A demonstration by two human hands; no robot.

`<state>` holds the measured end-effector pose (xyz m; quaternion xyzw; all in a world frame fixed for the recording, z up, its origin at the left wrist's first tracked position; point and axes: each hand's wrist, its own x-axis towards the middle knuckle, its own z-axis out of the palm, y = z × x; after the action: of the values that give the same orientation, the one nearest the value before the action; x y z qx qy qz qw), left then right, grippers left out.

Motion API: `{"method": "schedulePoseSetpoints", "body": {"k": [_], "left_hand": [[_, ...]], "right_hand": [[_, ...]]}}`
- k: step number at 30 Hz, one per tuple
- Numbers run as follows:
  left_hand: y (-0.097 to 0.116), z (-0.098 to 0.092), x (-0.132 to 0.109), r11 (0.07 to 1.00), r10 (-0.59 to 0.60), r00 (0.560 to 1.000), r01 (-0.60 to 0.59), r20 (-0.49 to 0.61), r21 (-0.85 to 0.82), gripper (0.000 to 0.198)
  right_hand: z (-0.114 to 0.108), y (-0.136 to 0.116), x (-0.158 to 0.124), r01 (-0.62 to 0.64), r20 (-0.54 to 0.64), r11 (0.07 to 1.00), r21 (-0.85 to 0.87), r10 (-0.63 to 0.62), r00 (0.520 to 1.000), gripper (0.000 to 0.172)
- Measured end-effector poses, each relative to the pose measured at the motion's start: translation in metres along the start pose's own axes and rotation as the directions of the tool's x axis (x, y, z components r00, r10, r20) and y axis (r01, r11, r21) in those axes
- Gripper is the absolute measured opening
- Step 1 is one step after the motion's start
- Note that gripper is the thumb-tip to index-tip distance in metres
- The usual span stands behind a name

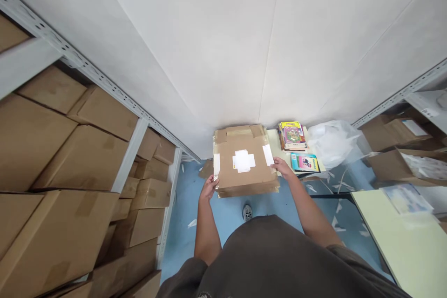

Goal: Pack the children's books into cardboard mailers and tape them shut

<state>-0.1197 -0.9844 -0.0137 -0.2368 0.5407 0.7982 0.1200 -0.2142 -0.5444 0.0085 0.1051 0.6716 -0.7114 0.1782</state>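
Observation:
A stack of flattened cardboard (246, 179) lies in front of me. White strips run along its left and right edges, and a cross-shaped white paper (243, 161) is at the middle of the top sheet. At the near left corner, my left hand (208, 188) grips the cardboard's edge, its fingers closed around it. My right hand (282, 167) pinches the right edge beside the white strip (268, 154). Parts of the fingers on both hands are hidden or small.
Shelves of cardboard boxes (80, 163) line the left side. To the right are a pile of books (292, 136), a thin blue-pink book (305, 162), a white plastic bag (331, 142) and a pale table (398, 237). Paper scraps litter the blue floor (181, 237).

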Motion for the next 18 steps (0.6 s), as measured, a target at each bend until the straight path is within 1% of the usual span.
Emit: {"method": "schedulePoseSetpoints", "body": {"k": [2,4,6,8,10,13,16,18], "left_hand": [[0.004,0.007,-0.007,1.0,0.028,0.999,-0.028,0.017,0.009,0.063],[0.007,0.019,-0.013,0.998,0.055,0.998,-0.056,0.024,0.019,0.064],[0.009,0.037,-0.02,0.996,0.08,0.996,-0.082,0.043,0.042,0.068],[0.012,0.062,-0.026,0.99,0.116,0.989,-0.123,0.088,0.076,0.075],[0.015,0.093,-0.032,0.978,0.161,0.976,-0.178,0.148,0.108,0.082],[0.02,0.15,-0.04,0.962,0.185,0.953,-0.226,0.242,0.154,0.084],[0.016,0.216,-0.045,0.949,0.146,0.929,-0.229,0.34,0.218,0.085],[0.007,0.264,-0.047,0.936,0.112,0.914,-0.229,0.39,0.269,0.086]], "right_hand": [[-0.009,-0.013,-0.012,0.04,0.022,0.999,0.012,-0.04,0.999,0.045],[-0.021,-0.024,-0.026,0.091,0.028,0.996,0.022,-0.091,0.995,0.048],[-0.037,-0.032,-0.041,0.155,0.02,0.988,0.03,-0.155,0.988,0.049],[-0.059,-0.039,-0.058,0.216,-0.006,0.976,0.026,-0.216,0.976,0.048],[-0.087,-0.046,-0.077,0.261,-0.049,0.965,0.023,-0.259,0.965,0.046],[-0.139,-0.053,-0.113,0.302,-0.129,0.951,0.057,-0.293,0.947,0.045],[-0.198,-0.053,-0.157,0.324,-0.22,0.943,0.083,-0.299,0.929,0.045],[-0.239,-0.049,-0.19,0.316,-0.281,0.945,0.09,-0.28,0.918,0.047]]}}
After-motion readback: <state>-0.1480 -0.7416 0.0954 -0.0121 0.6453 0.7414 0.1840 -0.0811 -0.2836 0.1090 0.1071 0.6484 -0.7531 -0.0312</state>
